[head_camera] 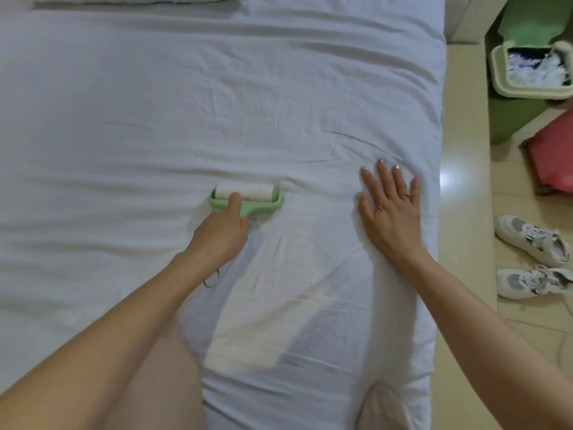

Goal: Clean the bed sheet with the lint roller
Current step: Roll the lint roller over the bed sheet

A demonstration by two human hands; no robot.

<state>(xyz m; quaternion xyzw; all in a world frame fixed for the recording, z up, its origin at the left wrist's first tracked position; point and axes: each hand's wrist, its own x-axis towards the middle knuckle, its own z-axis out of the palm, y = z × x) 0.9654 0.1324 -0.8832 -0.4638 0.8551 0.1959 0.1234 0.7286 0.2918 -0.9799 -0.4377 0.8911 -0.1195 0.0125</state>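
A white, wrinkled bed sheet [155,119] covers the whole bed. A lint roller [260,198] with a white roll and a pale green frame lies on the sheet near the middle. My left hand [221,232] grips its green handle from behind, one finger laid on the frame. The handle itself is hidden under the hand; a loop hangs out below the wrist. My right hand [389,209] presses flat on the sheet near the bed's right edge, fingers straight and spread, a ring on one finger.
A folded white cover [136,0] lies at the bed's far end. Right of the bed is a tiled floor with two white sneakers [531,256], a green bin [533,72] holding white scraps, and a pink object [555,150]. My knees rest on the bed's near end.
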